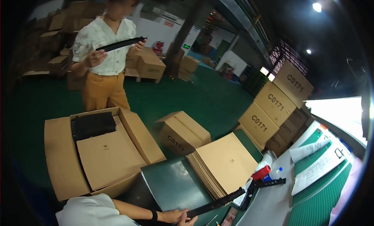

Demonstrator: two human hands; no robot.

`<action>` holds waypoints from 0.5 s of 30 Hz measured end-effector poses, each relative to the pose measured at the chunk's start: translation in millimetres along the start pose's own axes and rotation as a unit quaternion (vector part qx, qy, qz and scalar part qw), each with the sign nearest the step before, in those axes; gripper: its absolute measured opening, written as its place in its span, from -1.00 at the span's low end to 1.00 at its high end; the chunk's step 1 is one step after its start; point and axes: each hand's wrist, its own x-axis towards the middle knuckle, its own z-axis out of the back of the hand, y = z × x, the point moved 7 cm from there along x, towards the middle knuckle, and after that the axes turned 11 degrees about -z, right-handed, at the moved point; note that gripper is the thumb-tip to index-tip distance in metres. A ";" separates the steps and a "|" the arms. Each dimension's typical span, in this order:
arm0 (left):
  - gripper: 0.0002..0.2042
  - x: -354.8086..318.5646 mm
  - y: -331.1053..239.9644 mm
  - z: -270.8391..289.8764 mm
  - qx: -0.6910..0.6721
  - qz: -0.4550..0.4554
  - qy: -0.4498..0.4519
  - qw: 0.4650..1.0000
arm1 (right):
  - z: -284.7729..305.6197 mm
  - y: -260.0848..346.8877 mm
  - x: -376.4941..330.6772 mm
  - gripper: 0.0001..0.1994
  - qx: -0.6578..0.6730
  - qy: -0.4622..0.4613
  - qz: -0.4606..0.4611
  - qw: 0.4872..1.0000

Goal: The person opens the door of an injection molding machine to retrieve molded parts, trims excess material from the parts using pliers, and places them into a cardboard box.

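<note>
Two hands, the left hand [171,216] and the right hand [190,221], were closed around the long black strip [218,203] at lower centre; arguably, it was best kept level.

An open brown carton [97,156] stands on the green floor, sealed brown cartons [276,105] stacked right.

Dark green table [171,187]: cardboard sheet stack [226,163], red cylinder [261,172], black strips [269,183], papers [317,167].
</note>
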 end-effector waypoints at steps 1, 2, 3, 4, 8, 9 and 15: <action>-0.47 -7.0 8.5 -3.9 -0.023 -0.010 -0.017 1.000 | -1.3 0.3 -3.7 -0.13 -0.002 0.014 0.005 1.000; -0.48 -15.0 18.6 -12.2 -0.015 0.007 -0.014 1.000 | -0.6 -1.9 -7.1 -0.13 -0.005 0.020 -0.007 1.000; -0.49 -16.3 26.2 -14.9 -0.005 0.019 -0.005 1.000 | -3.7 0.2 -6.1 -0.13 -0.001 0.022 -0.017 1.000; -0.48 -20.5 36.8 -17.4 0.028 -0.004 0.008 1.000 | -18.1 12.0 0.7 -0.13 0.012 0.029 -0.007 0.999; -0.69 16.9 -77.2 27.0 0.006 0.034 -0.050 0.998 | -18.7 29.4 -1.2 -0.13 0.028 0.014 -0.013 0.999; -0.69 12.5 -60.6 25.2 0.015 0.035 -0.054 0.998 | -20.8 37.7 -5.2 -0.14 0.029 0.021 -0.010 0.999; -0.46 -7.2 17.6 -7.6 -0.019 0.048 -0.007 0.999 | 2.3 51.1 -22.9 -0.15 -0.012 0.029 -0.036 0.999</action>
